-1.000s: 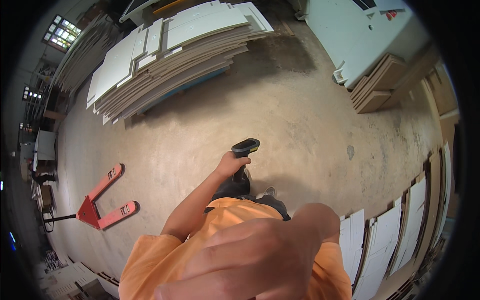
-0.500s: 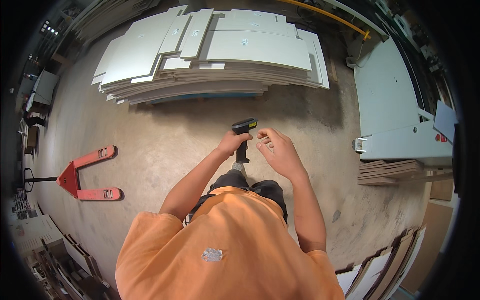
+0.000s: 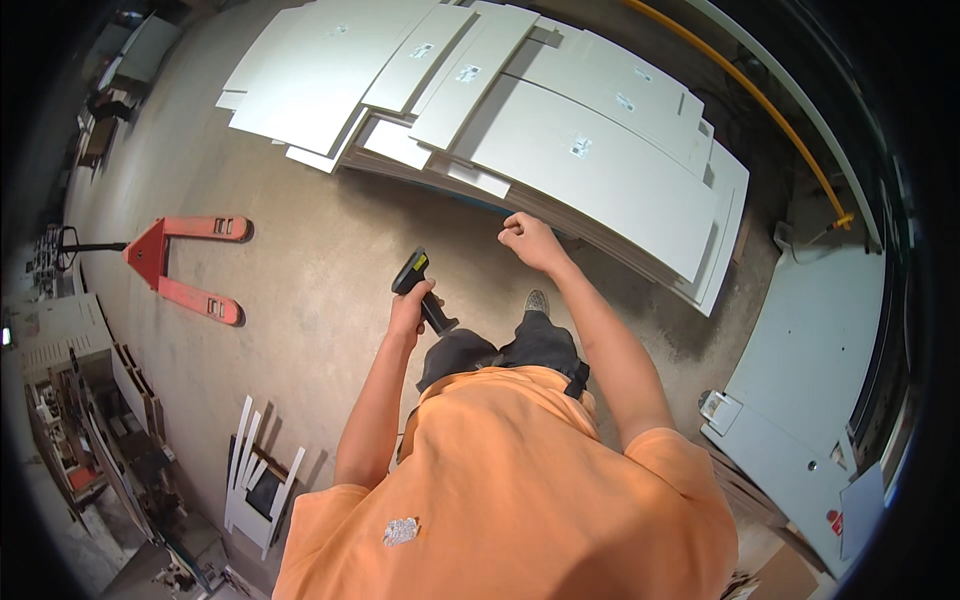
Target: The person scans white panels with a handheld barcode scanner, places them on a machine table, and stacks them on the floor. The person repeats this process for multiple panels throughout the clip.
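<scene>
My left hand (image 3: 409,310) is wrapped round the grip of a black handheld barcode scanner (image 3: 412,270) with a yellow label on its head. The scanner is tilted, its head up and to the left, its grip end near my thigh. My right hand (image 3: 531,242) reaches forward with its fingers curled in, and nothing shows in them. In the picture it lies near the front edge of a large stack of white panels (image 3: 600,160); I see no clear contact. Several panels on top carry small printed labels.
A red pallet jack (image 3: 148,254) stands on the concrete floor at the left. White strips and boards (image 3: 250,500) lean at the lower left, beside shelving with offcuts. At the right are a pale machine (image 3: 800,350) and a yellow rail (image 3: 750,90).
My view and body have turned right, and the panel stack is closer. The scanner has moved left from in front of me. My right hand has come away from it and its fingers curl tighter.
</scene>
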`<act>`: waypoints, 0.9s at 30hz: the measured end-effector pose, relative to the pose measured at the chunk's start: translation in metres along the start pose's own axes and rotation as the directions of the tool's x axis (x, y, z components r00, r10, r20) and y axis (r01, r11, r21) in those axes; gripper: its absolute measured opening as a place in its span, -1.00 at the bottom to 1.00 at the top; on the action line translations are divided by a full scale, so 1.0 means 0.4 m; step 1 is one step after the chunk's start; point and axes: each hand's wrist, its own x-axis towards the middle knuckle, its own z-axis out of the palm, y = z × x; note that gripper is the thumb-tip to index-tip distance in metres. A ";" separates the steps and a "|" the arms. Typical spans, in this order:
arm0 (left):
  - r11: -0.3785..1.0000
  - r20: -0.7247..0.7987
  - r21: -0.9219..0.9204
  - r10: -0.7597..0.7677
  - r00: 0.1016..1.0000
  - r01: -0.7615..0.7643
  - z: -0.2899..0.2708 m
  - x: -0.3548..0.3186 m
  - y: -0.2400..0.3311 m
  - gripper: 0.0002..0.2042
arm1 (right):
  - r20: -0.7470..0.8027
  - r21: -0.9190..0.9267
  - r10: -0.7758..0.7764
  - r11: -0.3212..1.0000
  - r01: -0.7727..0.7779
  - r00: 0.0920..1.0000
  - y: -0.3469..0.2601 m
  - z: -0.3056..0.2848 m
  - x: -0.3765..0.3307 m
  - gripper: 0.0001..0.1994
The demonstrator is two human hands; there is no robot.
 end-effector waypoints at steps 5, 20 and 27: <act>0.986 -0.194 -0.143 0.061 0.979 -0.090 -0.008 0.152 0.126 -0.68 | 0.024 0.038 0.015 0.999 -0.016 1.000 -0.013 -0.045 0.231 -0.66; 0.970 -0.578 -0.054 0.165 0.799 -0.239 -0.486 0.662 0.563 -0.65 | 0.341 0.863 0.322 0.266 -0.430 0.883 -0.134 0.257 0.602 -0.24; 0.977 -0.542 -0.034 0.159 0.825 -0.210 -0.603 0.794 0.698 -0.68 | 0.156 0.951 0.450 0.170 -0.256 0.879 -0.180 0.318 0.583 -0.62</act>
